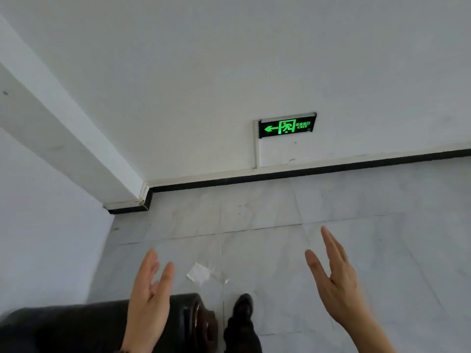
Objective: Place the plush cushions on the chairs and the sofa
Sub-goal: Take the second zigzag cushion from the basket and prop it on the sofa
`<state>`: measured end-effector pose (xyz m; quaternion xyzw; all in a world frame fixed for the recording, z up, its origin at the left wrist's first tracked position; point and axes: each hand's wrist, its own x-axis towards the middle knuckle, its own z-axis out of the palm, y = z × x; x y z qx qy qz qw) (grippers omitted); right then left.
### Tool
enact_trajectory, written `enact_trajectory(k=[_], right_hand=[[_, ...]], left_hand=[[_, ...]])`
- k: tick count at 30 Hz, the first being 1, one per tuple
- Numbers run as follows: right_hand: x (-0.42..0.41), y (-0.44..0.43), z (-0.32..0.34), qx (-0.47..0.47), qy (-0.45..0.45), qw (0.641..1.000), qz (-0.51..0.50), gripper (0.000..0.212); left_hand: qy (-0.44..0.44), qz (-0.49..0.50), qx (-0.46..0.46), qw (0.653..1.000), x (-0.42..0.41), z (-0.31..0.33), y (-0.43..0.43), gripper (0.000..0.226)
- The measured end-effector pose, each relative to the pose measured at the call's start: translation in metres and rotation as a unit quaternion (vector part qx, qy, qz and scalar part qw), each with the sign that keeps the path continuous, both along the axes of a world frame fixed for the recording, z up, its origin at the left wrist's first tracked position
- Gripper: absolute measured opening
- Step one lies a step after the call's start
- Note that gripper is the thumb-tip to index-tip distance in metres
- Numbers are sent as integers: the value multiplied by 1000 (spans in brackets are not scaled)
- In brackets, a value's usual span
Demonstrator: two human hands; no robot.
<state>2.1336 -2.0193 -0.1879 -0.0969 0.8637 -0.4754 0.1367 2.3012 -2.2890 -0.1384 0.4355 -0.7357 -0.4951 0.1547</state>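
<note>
No plush cushion shows in the head view. My left hand (150, 296) is raised at the lower middle, palm turned inward, fingers apart, holding nothing. It hovers over the rolled arm of a dark leather sofa (63, 324) that fills the bottom left corner. My right hand (336, 278) is up at the lower right, fingers straight and spread, also empty. The two hands face each other with a wide gap between them.
A pale marble floor (331, 205) runs to a white wall with a black skirting (305, 171). A green exit sign (287, 125) hangs low on that wall. A scrap of clear tape or paper (201, 272) lies on the floor. My black shoe (243, 305) is below.
</note>
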Motion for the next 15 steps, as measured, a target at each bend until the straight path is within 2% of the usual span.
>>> enact_trajectory(k=[3, 6, 9, 12, 15], right_hand=[[-60, 11, 1, 50, 31, 995, -81, 71], [-103, 39, 17, 92, 56, 980, -170, 64], [-129, 78, 36, 95, 54, 950, -294, 61], [-144, 120, 36, 92, 34, 911, -401, 67], [-168, 165, 22, 79, 18, 866, -494, 75]], left_hand=[[20, -81, 39, 996, -116, -17, -19, 65], [30, -182, 97, 978, -234, -13, -7, 67], [32, -335, 95, 937, -347, 5, 32, 63], [37, -460, 75, 884, -442, 20, 89, 68], [39, -521, 62, 851, -521, 17, 158, 72]])
